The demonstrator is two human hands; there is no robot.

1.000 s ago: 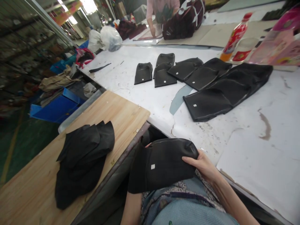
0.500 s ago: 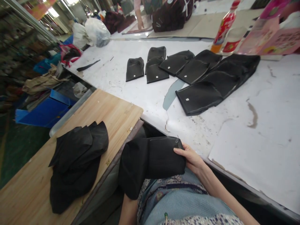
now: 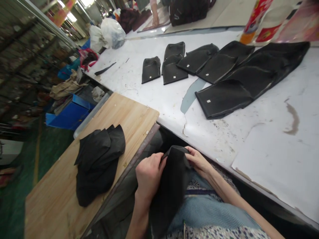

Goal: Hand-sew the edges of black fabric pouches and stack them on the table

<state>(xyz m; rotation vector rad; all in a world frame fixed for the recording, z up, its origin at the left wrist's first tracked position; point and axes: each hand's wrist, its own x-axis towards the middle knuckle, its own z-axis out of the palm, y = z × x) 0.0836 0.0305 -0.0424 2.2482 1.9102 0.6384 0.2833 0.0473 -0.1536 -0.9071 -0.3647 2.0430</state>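
Both hands grip one limp, dark black piece of sheet material (image 3: 168,196) by its upper edge, in front of the person's blue striped garment (image 3: 209,212). The left hand (image 3: 149,171) is curled with its thumb and fingers pinching one side of that edge; the right hand (image 3: 198,161) pinches the other side, its fingertips partly hidden by the folds. The piece hangs down between the forearms, just off the near edge of the white-covered worktop (image 3: 169,103).

To the left, a pale wooden board (image 3: 137,109) carries a loose, overlapping pile of matte black pieces (image 3: 97,166). Ahead, on the worktop, flat black pouch-like pieces (image 3: 224,98) lie in overlapping groups, several bearing a small white square; one similar single black piece (image 3: 151,70) lies apart at the left end. Beyond the right-hand group stands a red-labelled bottle with an orange base (image 3: 251,26). A thin black strip (image 3: 105,68) lies near the left edge, with a whitish plastic bag (image 3: 112,32) farther back. At the far side, a co-worker's hand (image 3: 156,19) reaches down beside a dark maroon bundle (image 3: 188,12).
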